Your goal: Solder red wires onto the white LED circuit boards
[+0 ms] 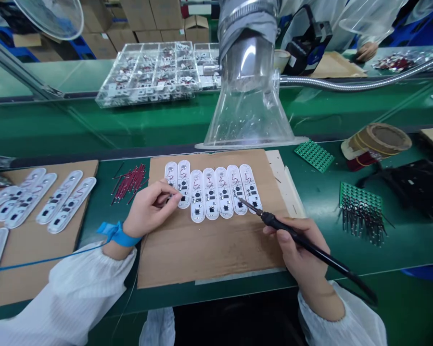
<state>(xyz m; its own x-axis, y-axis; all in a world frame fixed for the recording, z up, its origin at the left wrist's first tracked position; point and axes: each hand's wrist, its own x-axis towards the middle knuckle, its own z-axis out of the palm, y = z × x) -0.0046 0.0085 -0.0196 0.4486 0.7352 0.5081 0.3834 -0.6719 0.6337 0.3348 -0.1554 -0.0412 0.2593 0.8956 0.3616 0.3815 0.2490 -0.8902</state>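
Note:
My right hand (303,245) is wrapped round a black soldering iron (285,226). Its tip points left, over the boards at the right end of a row of white oval circuit boards (210,192). Pinched in my left hand (153,204) is a thin solder wire (188,196), its end reaching over the boards at the left of the row. A blue wrist strap (119,234) circles my left wrist. The boards lie side by side on a brown cardboard sheet (202,250), each with small dark parts and a reddish wire. My left hand partly covers the leftmost boards.
A clear fume hood (248,115) hangs behind the row. Left are red wires (132,182) and a second cardboard (32,245) with more boards. Green perforated boards (313,155) and a tape-wrapped round container (382,137) lie right. A divided parts tray (147,72) and another person's hand (367,51) are beyond.

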